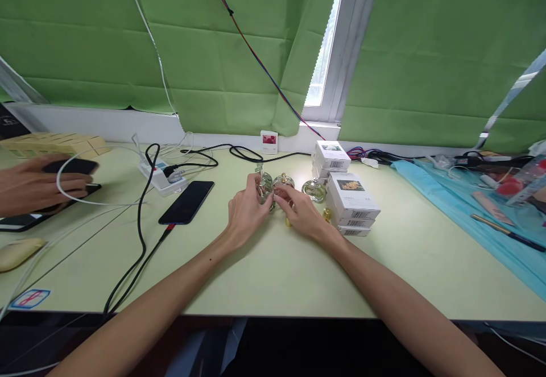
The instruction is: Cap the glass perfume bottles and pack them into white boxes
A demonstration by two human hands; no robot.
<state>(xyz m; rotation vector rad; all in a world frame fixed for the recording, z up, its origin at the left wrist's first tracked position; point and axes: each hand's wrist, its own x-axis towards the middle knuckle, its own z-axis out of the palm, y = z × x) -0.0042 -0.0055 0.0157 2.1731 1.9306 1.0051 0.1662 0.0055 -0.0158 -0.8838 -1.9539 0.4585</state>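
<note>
My left hand (pixel 247 212) is closed around a small clear glass bottle (pixel 266 182) that looks like a perfume bottle; its lower part is partly covered by my fingers. My right hand (pixel 302 213) is pinched close beside it, the fingertips nearly meeting my left thumb. Whatever sits in that pinch is too small to make out. Just behind my right fingers stands a second glass bottle (pixel 284 179) with a gold neck. A rounder glass bottle (pixel 314 190) is to the right. Near my right wrist is a gold cap (pixel 326 214).
White cartons (pixel 352 195) are stacked at right, with more cartons (pixel 330 155) behind. A phone (pixel 186 202) and power strip (pixel 164 178) lie left among cables. Another person's hand (pixel 46 181) holds a dark object at far left. Blue plastic sheeting (pixel 443 195) covers the right side.
</note>
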